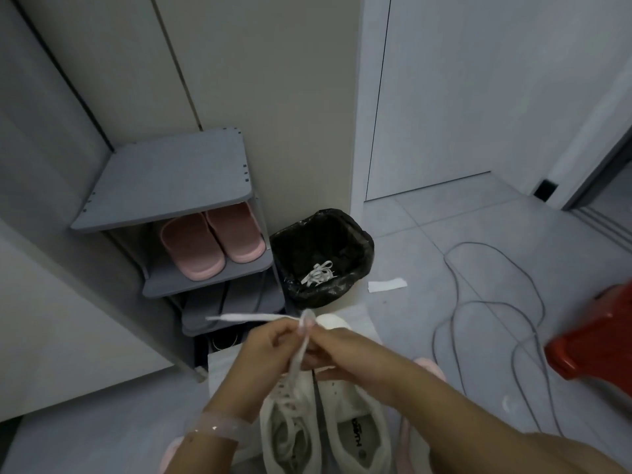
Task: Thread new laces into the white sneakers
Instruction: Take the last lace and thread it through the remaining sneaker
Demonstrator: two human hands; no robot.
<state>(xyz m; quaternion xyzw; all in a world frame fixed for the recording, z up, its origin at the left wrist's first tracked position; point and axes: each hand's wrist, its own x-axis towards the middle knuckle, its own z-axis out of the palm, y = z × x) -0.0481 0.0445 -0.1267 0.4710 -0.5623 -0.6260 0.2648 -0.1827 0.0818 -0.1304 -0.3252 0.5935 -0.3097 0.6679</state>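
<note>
Two white sneakers stand side by side on the floor below me, the left sneaker (290,432) partly laced, the right sneaker (359,436) with bare eyelets. A white lace (297,357) rises from the left sneaker to my hands. My left hand (270,347) and my right hand (338,350) both pinch the lace above the shoes. One flat end of the lace sticks out to the left, and a small loop stands up between my fingertips.
A black-lined trash bin (359,234) with old white laces (318,273) inside stands ahead. A grey shoe rack (164,179) with pink slippers (212,244) is at the left. A grey cable (492,302) coils on the floor, with a red stool (595,340) at the right.
</note>
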